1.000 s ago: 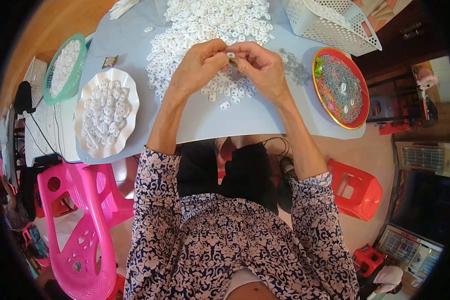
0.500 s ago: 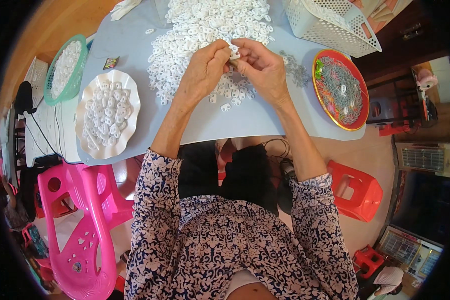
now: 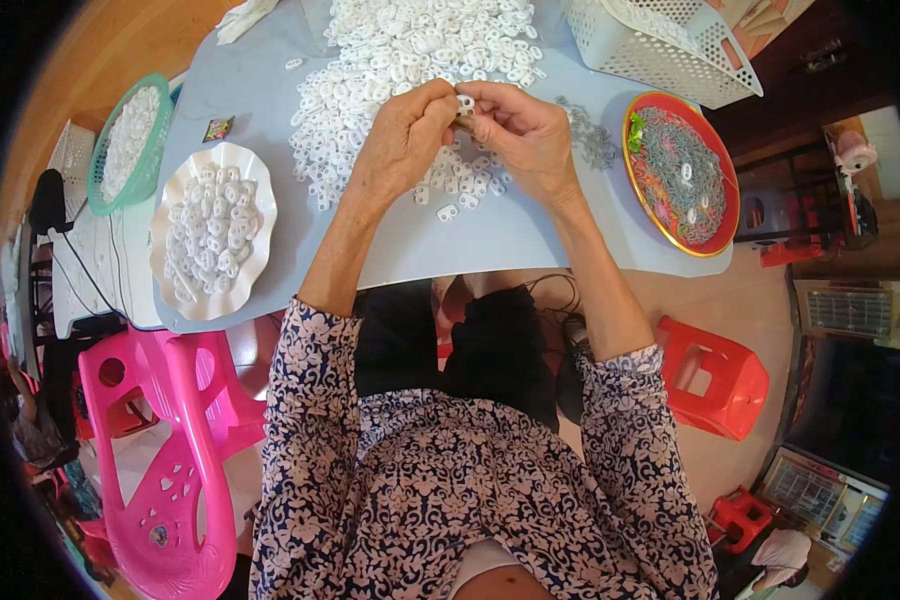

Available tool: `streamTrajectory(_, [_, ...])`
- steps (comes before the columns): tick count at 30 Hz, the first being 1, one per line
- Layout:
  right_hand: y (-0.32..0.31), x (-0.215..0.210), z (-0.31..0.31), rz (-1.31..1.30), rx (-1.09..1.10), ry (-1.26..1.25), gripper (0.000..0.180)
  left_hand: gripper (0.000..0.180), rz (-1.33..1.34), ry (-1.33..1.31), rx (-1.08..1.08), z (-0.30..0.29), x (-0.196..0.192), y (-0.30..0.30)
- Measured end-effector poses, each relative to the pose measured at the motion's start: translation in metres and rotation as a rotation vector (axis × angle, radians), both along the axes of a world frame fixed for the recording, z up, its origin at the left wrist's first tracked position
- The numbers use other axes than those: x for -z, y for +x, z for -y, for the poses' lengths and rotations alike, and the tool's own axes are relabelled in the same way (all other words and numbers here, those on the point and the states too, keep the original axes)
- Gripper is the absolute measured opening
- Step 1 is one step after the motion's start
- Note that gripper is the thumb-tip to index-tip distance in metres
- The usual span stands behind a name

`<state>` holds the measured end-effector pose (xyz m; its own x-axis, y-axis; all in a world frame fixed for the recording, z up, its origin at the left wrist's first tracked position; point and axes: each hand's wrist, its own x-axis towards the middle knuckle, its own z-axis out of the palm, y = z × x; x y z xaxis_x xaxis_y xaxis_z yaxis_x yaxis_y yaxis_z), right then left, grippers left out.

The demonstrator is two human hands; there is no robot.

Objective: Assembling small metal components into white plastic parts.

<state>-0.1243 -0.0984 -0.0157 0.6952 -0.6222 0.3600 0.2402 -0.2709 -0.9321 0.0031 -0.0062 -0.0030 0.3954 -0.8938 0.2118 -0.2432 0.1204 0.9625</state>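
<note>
My left hand [image 3: 407, 140] and my right hand [image 3: 522, 137] meet above the near part of a heap of white plastic pieces [image 3: 410, 50]. Between their fingertips is one small white piece with two holes [image 3: 465, 103]. Both hands are closed in a pinch on it; a brownish bit just below it is mostly hidden by the fingers. More such pieces lie loose under my wrists. To the right, a red tray with a gold rim [image 3: 732, 215] holds small grey parts with a few white pieces on top. At left, a white scalloped dish [image 3: 268, 190] is filled with white pieces.
A white perforated basket [image 3: 660, 65] stands at the table's back right. Grey parts [image 3: 592, 140] lie scattered beside the red tray. At far left is a green basket [image 3: 150, 175] of white pieces. A pink chair [image 3: 160, 460] and a red stool [image 3: 715, 380] stand below the table.
The white piece at my fingertips has turned slightly and my right fingers have shifted round it. Both hands stay in nearly the same place. The whole view has moved a little.
</note>
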Motion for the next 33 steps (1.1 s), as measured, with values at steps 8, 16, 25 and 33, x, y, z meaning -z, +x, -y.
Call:
streamTrajectory(8, [0.001,0.0,0.0,-0.009,-0.043,0.075,0.024,0.025,0.148,0.024,0.041,-0.001,0.001,0.006])
streamTrajectory(16, [0.004,0.005,-0.001,-0.082,0.082,-0.269,0.024,0.026,0.016,0.048,-0.018,0.001,0.006,-0.001])
streamTrajectory(25, [0.001,0.0,-0.002,-0.089,0.111,-0.305,0.022,0.024,0.167,-0.002,-0.074,0.0,0.003,-0.009])
streamTrajectory(33, [0.0,0.005,-0.002,-0.019,0.113,-0.237,0.018,0.019,0.29,-0.101,-0.058,0.0,0.002,-0.01])
